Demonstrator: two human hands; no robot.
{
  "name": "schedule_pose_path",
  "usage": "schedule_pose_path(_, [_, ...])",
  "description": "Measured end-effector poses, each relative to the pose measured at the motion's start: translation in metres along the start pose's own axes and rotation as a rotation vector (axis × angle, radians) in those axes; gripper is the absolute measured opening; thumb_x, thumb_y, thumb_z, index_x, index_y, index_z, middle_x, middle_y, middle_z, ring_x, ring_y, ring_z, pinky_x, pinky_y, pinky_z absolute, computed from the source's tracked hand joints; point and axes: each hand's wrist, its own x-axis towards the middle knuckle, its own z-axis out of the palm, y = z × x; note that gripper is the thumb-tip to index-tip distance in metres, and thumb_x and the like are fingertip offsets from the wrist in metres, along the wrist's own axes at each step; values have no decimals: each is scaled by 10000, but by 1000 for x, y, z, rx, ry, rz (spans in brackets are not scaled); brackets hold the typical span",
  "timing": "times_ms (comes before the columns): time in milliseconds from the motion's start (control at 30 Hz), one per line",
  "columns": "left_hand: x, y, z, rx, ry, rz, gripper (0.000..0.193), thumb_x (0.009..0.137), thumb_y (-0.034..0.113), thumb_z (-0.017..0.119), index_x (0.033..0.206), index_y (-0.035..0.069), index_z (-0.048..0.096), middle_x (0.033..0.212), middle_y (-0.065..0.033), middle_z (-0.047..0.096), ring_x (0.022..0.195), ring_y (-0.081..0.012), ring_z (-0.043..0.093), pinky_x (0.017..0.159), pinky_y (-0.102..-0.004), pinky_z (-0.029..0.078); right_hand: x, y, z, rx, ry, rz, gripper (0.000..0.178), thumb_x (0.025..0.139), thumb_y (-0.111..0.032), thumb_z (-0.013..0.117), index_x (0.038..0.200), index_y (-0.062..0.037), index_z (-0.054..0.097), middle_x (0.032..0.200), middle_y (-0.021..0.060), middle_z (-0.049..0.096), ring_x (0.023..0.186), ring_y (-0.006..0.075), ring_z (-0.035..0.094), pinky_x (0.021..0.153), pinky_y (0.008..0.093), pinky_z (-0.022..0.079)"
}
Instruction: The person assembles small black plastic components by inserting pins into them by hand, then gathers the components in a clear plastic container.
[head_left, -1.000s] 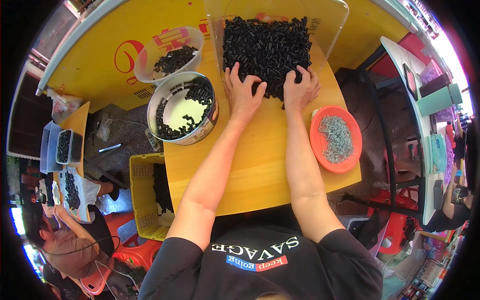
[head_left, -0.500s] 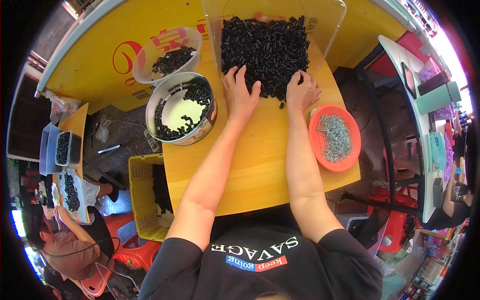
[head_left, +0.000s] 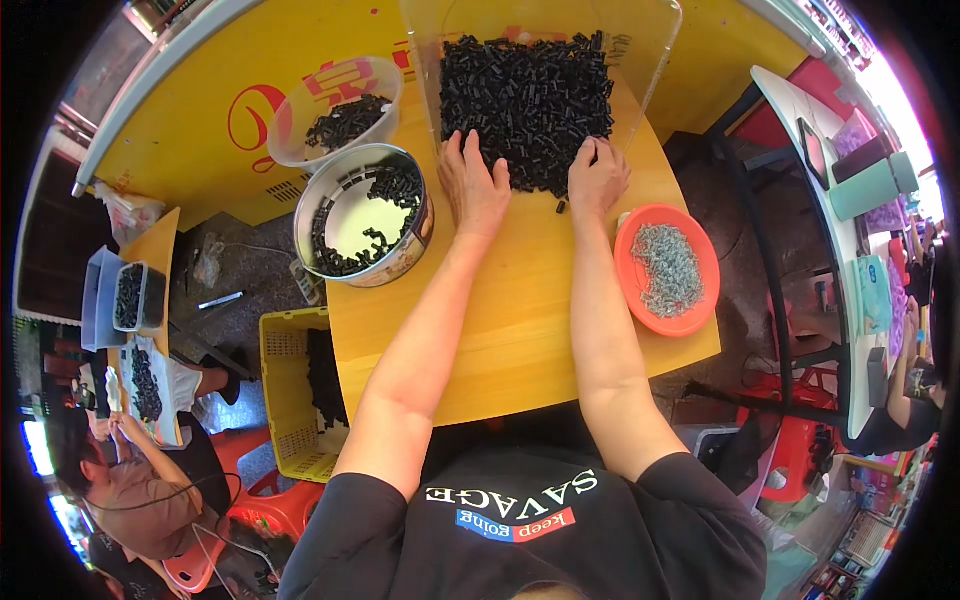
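A heap of small black plastic pieces lies at the far side of the yellow table, inside a clear plastic bin, and spills out at its near side. My left hand rests at the heap's near left corner, its fingers stretched out and the thumb apart, touching the pieces. At the near right corner, my right hand has its fingers bent inward against the heap. Whether a piece sits between those fingertips is hidden. One loose black piece lies on the table between my hands.
Left of my arms stand a round tin and a clear bowl, both with black pieces. An orange bowl of small silvery screw-like parts is at the right. A yellow crate stands below left. Another person sits at far left.
Both hands have shifted very slightly left in the picture, as have the bin and bowl at right. The left thumb has drawn a little nearer its fingers.
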Motion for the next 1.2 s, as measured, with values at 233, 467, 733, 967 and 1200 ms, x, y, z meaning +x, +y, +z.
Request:
schedule_pose_path(233, [-1,-3,-1,-1,-128,-22,525,892,186,608,1355,1,444,1436,-183,364,1361,-398,276,1129,-494,240,-1,-9,-5,-49,-105,46,201,862,-309,646,933,-134,716,1136,72,629,1132,315,502,958,478,376])
schedule_pose_path(467, [-15,-2,-10,-154,-192,83,471,902,158,599,1333,0,495,1440,-182,393,1361,-404,293,1141,-472,237,-7,-10,-7,-65,-87,-37,210,816,-292,689,949,-130,704,1139,86,602,1136,333,491,983,460,369])
schedule_pose_path(733, [-12,-7,-18,-37,-163,82,656,931,262,576,1422,-86,316,1545,-276,167,1419,-448,172,1158,-517,185,1,-2,-6,28,-58,-86,289,910,-231,560,1150,-109,665,1332,118,545,1209,348,470,1014,481,367])
schedule_pose_path(967, [-10,-6,-10,-5,-227,-57,680,944,296,553,1448,-68,278,1553,-256,174,1436,-428,153,1167,-507,153,-5,-1,-3,-129,-124,-116,317,936,-290,547,1172,-110,657,1306,112,562,1214,327,476,1015,473,372])
schedule_pose_path(1200, [-13,-10,-18,-219,-199,36,534,918,192,584,1364,-51,419,1415,-212,396,1321,-392,334,1108,-457,287,-4,-1,-12,35,-153,-92,212,897,-259,610,989,-97,710,1173,94,616,1128,305,520,949,451,408])
